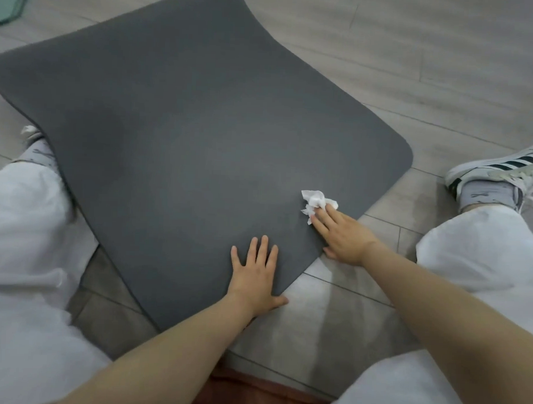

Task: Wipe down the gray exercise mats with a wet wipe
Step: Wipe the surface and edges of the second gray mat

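Note:
A dark gray exercise mat (183, 132) lies flat on the tiled floor and runs away from me to the top of the view. My left hand (255, 271) rests flat on the mat near its front edge, fingers spread. My right hand (341, 233) presses a crumpled white wet wipe (315, 202) onto the mat with straight fingers, close to the mat's right edge. Part of the wipe sticks out beyond the fingertips.
My legs in white trousers lie on both sides of the mat, the left one (19, 223) against its edge, the right one (481, 248) apart from it. A striped sneaker (496, 170) sits at right. A green mat corner (9, 2) shows at top left.

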